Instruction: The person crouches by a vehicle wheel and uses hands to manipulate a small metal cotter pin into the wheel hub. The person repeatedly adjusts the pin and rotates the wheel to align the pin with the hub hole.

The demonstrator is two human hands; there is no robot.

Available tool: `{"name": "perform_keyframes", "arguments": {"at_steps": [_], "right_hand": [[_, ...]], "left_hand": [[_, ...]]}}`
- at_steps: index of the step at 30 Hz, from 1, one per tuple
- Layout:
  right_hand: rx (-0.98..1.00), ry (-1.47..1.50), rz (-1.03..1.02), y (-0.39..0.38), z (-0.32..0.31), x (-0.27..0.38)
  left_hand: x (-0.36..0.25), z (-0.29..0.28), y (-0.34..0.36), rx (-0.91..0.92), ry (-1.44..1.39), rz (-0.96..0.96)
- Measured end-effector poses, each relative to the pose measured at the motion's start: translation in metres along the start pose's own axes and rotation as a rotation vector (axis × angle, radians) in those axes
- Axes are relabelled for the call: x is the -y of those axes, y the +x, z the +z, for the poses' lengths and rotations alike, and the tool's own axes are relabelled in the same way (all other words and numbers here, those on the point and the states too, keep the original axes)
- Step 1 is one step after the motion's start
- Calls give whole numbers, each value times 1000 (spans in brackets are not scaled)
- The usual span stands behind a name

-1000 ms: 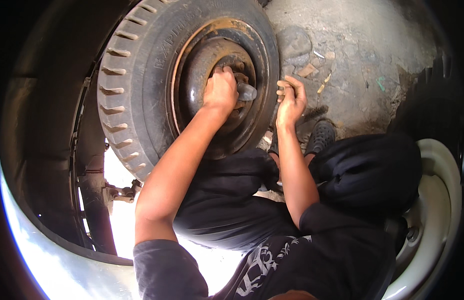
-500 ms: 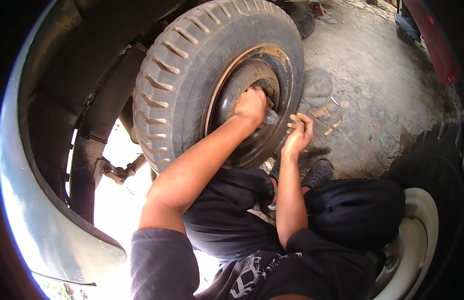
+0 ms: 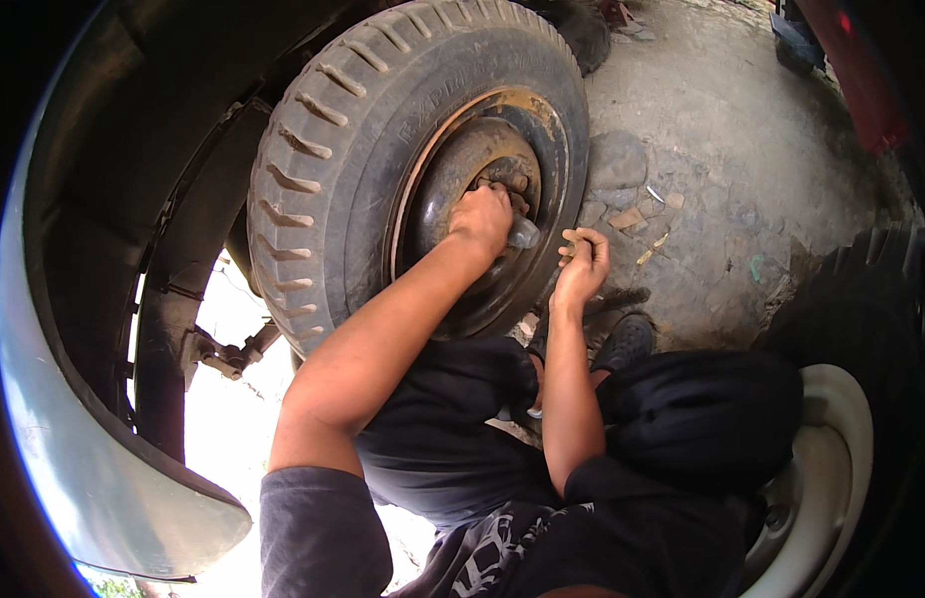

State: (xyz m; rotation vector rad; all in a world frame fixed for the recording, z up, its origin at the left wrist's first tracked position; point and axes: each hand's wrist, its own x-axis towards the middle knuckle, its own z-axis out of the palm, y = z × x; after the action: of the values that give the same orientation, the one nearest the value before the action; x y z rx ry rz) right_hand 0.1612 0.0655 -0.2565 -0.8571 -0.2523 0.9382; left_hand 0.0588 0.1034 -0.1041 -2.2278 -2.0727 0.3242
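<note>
My left hand (image 3: 482, 215) reaches into the hollow of a rusty wheel rim (image 3: 428, 189). Its fingers are curled closed beside the hub's studs and nuts (image 3: 519, 183); what they grip is hidden. Just below those knuckles a grey hub end (image 3: 523, 234) sticks out. Around the rim sits a large black tire (image 3: 333, 199) with deep tread blocks, upright in the wheel arch. My right hand (image 3: 585, 261) hangs in the air to the right of the tire, apart from it. The fingers there are loosely bent and a little apart, and I see nothing held.
A pale curved fender (image 3: 104, 468) borders the left side. Behind the tire shows a dark chassis part (image 3: 223, 351). Another tire (image 3: 841, 299) with a cream rim (image 3: 841, 429) stands close at my right. Stone chips and scraps (image 3: 627, 217) lie on the rough ground (image 3: 701, 120).
The whole view has shifted slightly, so the wheel appears a little further left. My left hand stays at the hub; the right hand keeps about the same place beside the tire.
</note>
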Motion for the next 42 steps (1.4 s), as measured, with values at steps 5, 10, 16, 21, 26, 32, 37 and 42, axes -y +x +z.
{"name": "perform_keyframes", "arguments": {"at_steps": [5,10,16,21,26,32,37,42], "right_hand": [[7,-28,27,1,-3,-5],[9,-47,26,5,-5,-7],[19,-42,21,2,-6,-6],[14,-57,1,1,-1,-5],[9,-3,-4,7,-4,-7],[25,-35,-30,3,-1,-7],[-18,-19,-7,7,-7,-8],[-9,-36,-5,4,-4,-6]], "left_hand": [[-11,-4,0,-101,-49,16],[-9,-3,3,-151,0,16],[-11,-7,1,-103,-85,32],[-9,-12,7,-55,-98,-62],[-17,-12,10,-120,-104,-57],[-10,-12,11,-105,-66,-21],[-16,-11,1,-107,-98,-44],[-12,-13,0,-130,-65,26]]}}
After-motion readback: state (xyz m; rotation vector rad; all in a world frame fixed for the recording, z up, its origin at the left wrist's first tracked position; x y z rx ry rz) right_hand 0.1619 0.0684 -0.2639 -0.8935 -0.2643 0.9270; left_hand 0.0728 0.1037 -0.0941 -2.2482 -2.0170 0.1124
